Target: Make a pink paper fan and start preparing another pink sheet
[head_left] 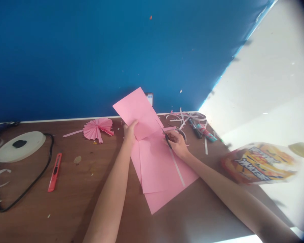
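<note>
My left hand [130, 131] is closed on a rectangular sheet of pink paper [139, 109], raised and tilted above the desk, the thumb on its face. My right hand [176, 141] grips dark-handled scissors [168, 139] at the right edge of that sheet. Their thin blades point up and left along the edge; I cannot tell how far apart they are. Beneath both hands, larger pink sheets [154, 168] lie overlapping on the desk. A narrow pale strip [177, 168] rests across them, running down from near the scissors.
A folded pink paper fan [98, 129] and a red box cutter [55, 172] lie leftward, near a white round spool [20, 146] and a black cable [44, 170]. Curled paper strips [183, 117] and pens [195, 129] lie at back right. A labelled bottle [262, 162] is at the right edge.
</note>
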Tool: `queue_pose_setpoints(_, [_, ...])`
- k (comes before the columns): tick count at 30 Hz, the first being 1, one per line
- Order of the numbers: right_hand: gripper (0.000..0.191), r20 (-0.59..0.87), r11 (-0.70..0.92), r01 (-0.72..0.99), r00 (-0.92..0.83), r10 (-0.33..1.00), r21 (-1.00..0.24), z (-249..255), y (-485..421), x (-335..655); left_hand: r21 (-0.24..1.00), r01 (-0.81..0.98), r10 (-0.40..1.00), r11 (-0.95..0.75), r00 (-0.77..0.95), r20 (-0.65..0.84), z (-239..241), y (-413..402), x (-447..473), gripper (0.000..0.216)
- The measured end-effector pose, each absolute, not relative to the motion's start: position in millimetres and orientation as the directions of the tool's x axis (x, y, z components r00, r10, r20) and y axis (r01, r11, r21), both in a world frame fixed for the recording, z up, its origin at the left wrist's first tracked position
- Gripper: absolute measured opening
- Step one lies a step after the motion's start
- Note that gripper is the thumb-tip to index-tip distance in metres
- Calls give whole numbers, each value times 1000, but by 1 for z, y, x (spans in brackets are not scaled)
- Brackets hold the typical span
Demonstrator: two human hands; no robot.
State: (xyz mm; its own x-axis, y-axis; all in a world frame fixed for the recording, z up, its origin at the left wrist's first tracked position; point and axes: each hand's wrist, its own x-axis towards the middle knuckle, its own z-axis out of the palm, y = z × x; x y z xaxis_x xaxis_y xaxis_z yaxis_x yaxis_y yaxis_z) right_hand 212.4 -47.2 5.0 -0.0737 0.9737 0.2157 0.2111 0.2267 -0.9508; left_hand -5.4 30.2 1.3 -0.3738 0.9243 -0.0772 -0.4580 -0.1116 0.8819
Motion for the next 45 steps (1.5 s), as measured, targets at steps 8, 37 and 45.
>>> queue_pose_setpoints(8, [28, 211, 218, 177, -56, 976, -960, 4, -46, 212, 868, -482, 920, -118, -382, -87, 2, 30, -5, 44])
queue_pose_setpoints(37, [35, 191, 193, 199, -28, 981, -961, 2, -46, 215, 871, -477, 922, -119, -380, -82, -5, 36, -9, 43])
queue_pose_setpoints(45, [39, 168, 170, 225, -30, 985, -959, 6, -48, 214, 883, -461, 923, -90, -372, -101, -1, 33, -9, 43])
